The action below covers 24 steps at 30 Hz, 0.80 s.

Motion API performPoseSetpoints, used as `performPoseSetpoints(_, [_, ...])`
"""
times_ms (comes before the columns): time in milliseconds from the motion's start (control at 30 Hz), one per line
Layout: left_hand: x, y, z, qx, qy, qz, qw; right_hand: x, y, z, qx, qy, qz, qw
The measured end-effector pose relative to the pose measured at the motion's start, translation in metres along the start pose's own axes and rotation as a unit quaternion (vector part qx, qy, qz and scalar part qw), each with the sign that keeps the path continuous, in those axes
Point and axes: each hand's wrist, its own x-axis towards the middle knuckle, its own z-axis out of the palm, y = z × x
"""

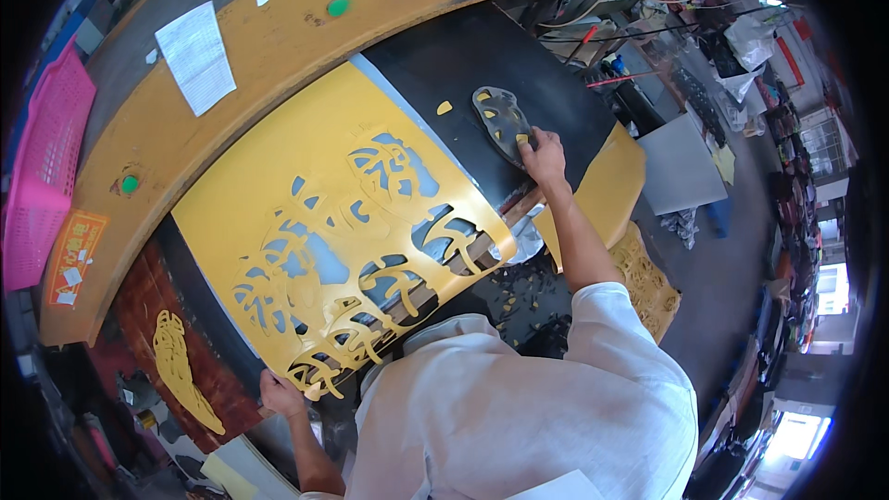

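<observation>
Dark die (506,122), yellow sheet (319,143)
My right grip (544,157) pinches the die's edge; my left grip (281,394) is by the sheet's corner, pinching or not I cannot tell.

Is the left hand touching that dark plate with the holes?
No, the right hand touches the dark plate, while the left hand is at the yellow sheet.

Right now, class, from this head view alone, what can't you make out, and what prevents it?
All in the head view:
- Far edge of the yellow sheet: hidden by the ochre beam.
- Underside of the dark oval piece at the right hand: faces away.
- Left hand: too small to tell whether its fingers grip the sheet.
- Lines on the white paper: too small to read.
</observation>
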Motion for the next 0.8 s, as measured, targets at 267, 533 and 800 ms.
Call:
performPoseSetpoints(267, [0.002, 0.018, -0.005, 0.041, 0.019, -0.017, 0.999, 0.029, 0.007, -0.003, -0.060, -0.094, -0.006, 0.994])
performPoseSetpoints(533, [0.003, 0.016, -0.004, 0.046, 0.011, -0.032, 0.998, 0.030, -0.019, 0.000, -0.075, -0.148, -0.057, 0.984])
performPoseSetpoints(800, [0.003, 0.003, 0.004, 0.001, 0.006, -0.076, 0.997, 0.044, -0.017, 0.023, -0.065, -0.118, -0.093, 0.986])
